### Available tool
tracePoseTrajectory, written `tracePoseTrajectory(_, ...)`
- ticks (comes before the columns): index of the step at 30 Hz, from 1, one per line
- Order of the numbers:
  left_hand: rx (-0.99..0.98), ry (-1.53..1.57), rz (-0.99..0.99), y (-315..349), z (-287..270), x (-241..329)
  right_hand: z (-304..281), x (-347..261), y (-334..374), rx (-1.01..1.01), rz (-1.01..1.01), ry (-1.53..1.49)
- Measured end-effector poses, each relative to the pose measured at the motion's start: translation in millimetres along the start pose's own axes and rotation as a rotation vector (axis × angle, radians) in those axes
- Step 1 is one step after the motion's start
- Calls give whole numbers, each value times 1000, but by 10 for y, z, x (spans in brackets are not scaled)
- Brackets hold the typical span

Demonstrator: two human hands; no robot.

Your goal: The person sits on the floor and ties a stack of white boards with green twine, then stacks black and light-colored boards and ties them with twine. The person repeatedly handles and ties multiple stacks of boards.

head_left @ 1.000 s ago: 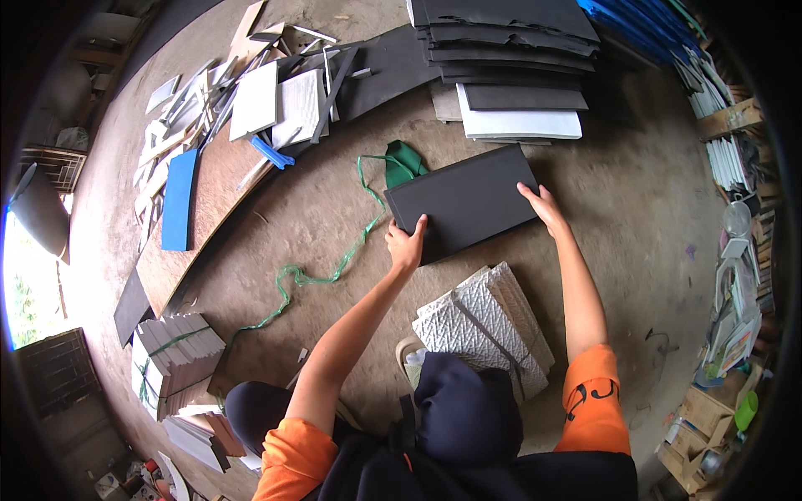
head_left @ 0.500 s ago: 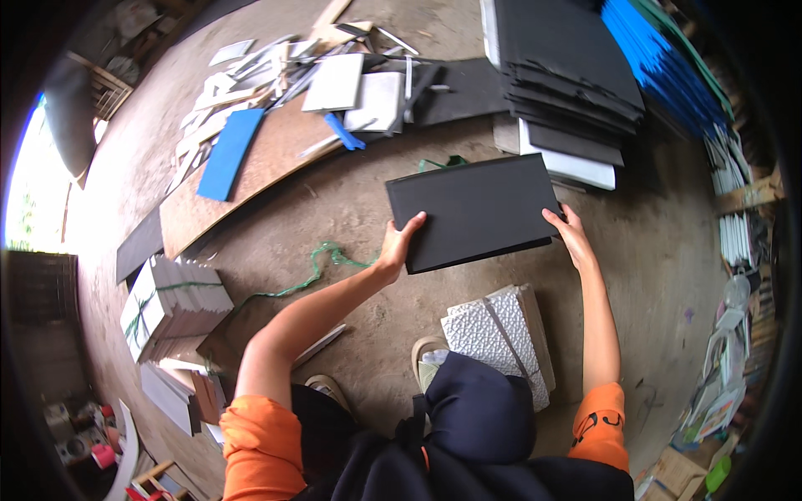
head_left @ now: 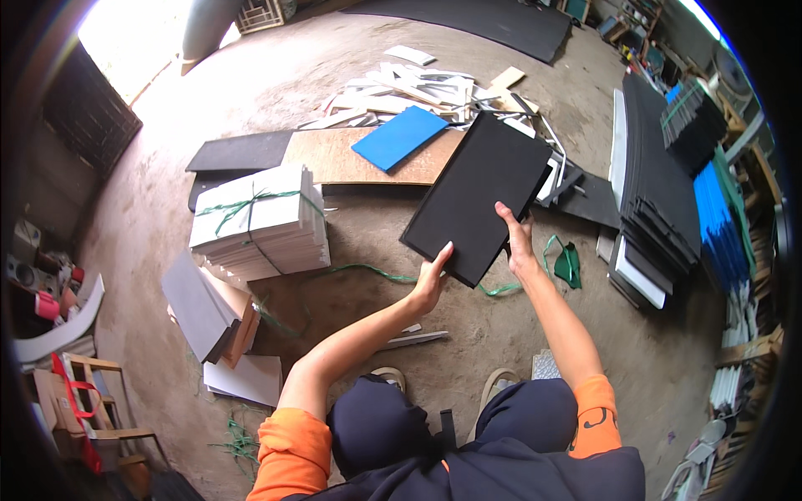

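Left hand [head_left: 430, 280] and right hand [head_left: 521, 246] clasp a black panel [head_left: 480, 188], fingers [head_left: 507, 216] closed on its edges, long axis running seven-to-one o'clock.

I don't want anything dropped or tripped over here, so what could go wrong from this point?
The left hand and right hand grip the black panel toward its near end, so the far end could dip or twist. The loose green twine on the floor ahead of the feet might catch a step. The tilted grey sheets at left could slide if knocked.
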State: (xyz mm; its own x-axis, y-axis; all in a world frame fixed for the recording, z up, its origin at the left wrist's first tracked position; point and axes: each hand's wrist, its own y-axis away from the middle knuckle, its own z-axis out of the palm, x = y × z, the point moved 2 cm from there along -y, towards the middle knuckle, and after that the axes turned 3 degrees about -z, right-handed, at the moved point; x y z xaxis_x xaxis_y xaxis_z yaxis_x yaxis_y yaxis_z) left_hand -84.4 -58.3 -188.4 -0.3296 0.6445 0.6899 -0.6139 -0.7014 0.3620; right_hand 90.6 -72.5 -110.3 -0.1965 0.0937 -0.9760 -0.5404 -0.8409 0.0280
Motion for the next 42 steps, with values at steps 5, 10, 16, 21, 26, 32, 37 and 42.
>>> tracePoseTrajectory(5, 438, 0, 145, 36, -861, -179, 198, -84, -4, 39, -331, 771)
tracePoseTrajectory(10, 690, -144, 231, 36, -1566, -73, 656, -257, 344, -125, -163, 1510)
tracePoseTrajectory(16, 706, -365, 189, -87, -1560, -159, 358, 769, 537, -238, 146, 1691)
tracePoseTrajectory(21, 606, -514, 85, 37, -1385, -301, 283, 907, 552, -243, 75, 1648)
tracePoseTrajectory(26, 146, -602, 161, -48, -1150, -124, -91, 692, 347, -240, -104, 1293)
tracePoseTrajectory(32, -183, -711, 311, -106, -426, 591, -153, 297, 368, -504, -99, 314)
tracePoseTrajectory(37, -192, -1128, 435, -220, -774, 72, -739, 1227, 386, -586, 226, 620)
tracePoseTrajectory(42, -246, -1200, 399, -308, -671, 150, -631, 1029, 209, -557, 91, 516)
